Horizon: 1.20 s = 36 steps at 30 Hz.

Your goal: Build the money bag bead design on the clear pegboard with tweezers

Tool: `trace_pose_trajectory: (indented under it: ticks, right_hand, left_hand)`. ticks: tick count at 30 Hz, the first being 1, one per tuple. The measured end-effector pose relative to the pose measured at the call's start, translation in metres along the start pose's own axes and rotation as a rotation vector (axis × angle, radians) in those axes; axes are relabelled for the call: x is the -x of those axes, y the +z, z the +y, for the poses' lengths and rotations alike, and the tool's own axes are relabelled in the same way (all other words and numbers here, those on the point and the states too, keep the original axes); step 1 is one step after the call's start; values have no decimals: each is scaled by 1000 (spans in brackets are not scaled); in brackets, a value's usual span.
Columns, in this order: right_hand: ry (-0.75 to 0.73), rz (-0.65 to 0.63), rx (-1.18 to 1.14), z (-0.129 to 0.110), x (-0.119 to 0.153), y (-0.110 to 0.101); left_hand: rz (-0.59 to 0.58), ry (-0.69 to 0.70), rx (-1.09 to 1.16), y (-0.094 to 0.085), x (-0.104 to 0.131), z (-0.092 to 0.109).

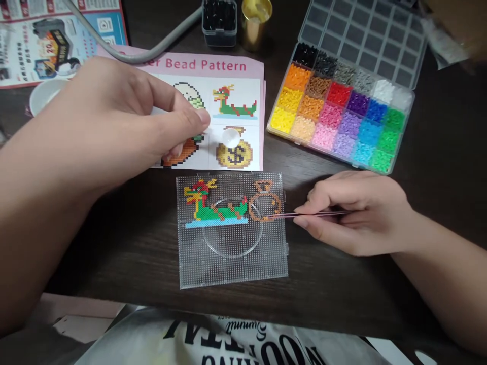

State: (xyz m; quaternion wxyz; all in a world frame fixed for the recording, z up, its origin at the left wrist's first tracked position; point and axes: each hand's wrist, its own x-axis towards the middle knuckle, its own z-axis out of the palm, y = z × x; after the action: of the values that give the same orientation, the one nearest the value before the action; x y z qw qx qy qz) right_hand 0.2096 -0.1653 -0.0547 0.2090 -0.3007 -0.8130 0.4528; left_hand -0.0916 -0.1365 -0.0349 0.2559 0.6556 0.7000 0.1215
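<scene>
As we see, right hand (353, 213), centre right, clamped on tweezers (286, 215) over pegboard (270, 261); left hand (125, 111), upper left, grip unclear.

We have one view, head-worn, looking forward and down from above the table (137, 258). Close range: pegboard (236, 271) near frame centre, left hand (133, 111) and right hand (353, 213) both in shot. Wearer's shirt (152, 344) fills the bottom edge, pattern sheet (253, 61) farther out, so we face away from the body.
</scene>
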Motion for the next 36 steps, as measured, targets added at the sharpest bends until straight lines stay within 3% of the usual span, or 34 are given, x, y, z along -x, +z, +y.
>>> trace_pose_trajectory:
  ticks: [4, 13, 18, 22, 26, 31, 36]
  right_hand:
    - [-7, -6, 46, -1, -1, 1]
    - [9, 38, 25, -3, -1, 3]
    - [119, 101, -101, -3, -2, 4]
    - [178, 207, -283, -3, 0, 7]
    - [167, 183, -438, 3, 0, 10]
    - [130, 168, -446, 8, -3, 10]
    - [135, 156, -362, 4, -2, 8]
  left_hand:
    - [60, -35, 103, 1, 0, 18]
    - [-40, -101, 189, -2, -2, 23]
    - [-99, -121, 145, -3, -6, 24]
    - [-201, -57, 263, -3, -6, 18]
    - [-352, -42, 506, -8, -9, 17]
    - [-286, -7, 570, -16, -8, 32]
    - [-204, 28, 298, -10, -12, 57]
